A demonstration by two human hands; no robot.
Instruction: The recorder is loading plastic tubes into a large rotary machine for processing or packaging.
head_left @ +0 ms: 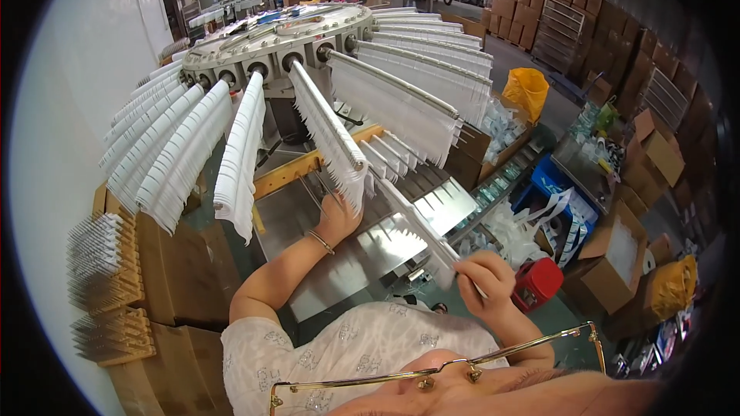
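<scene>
My right hand (486, 283) is closed around the near end of a slim rod (412, 216) strung with thin white pieces. That rod slants up and away to the left, its far end close to the tip of a spoke on the round machine (308, 35). White sheet-like pieces hang in dense rows from the machine's spokes (327, 115). Under one such row is my left hand (339, 217), beside the thin metal pins of a wooden bar (289, 173); the hanging pieces partly cover its fingers, so their grip is unclear.
A shiny metal tray (331, 277) lies below my hands. Pin-studded wooden racks (108, 270) sit on cardboard at the left. On the right are a red container (538, 283), a blue bin (566, 192), open cartons (609, 262) and a yellow bag (526, 94). Stacked boxes line the back.
</scene>
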